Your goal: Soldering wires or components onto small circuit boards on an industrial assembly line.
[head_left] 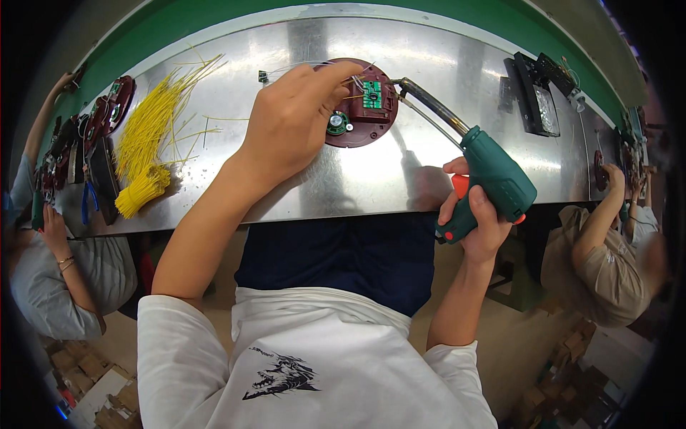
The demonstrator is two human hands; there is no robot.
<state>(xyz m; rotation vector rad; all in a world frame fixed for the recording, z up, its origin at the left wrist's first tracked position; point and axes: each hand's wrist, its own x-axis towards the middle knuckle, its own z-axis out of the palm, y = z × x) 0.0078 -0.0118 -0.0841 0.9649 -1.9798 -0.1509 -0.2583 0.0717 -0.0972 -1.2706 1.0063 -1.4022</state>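
A round dark red plastic housing [371, 125] lies on the steel bench, with a small green circuit board [371, 94] and a round speaker-like part [337, 124] in it. My left hand [296, 118] rests over its left side and pinches a thin wire [300, 66] at the board. My right hand [475, 218] grips a green pistol-shaped soldering gun [493, 179] with an orange trigger. Its metal tip [399, 84] reaches the right edge of the circuit board.
A bundle of yellow wires [146, 143] lies at the left on the steel bench [443, 64]. More red housings [118, 100] and blue-handled pliers [87, 200] sit far left by another person's hand. A black device [536, 100] lies at the right, near a second seated person.
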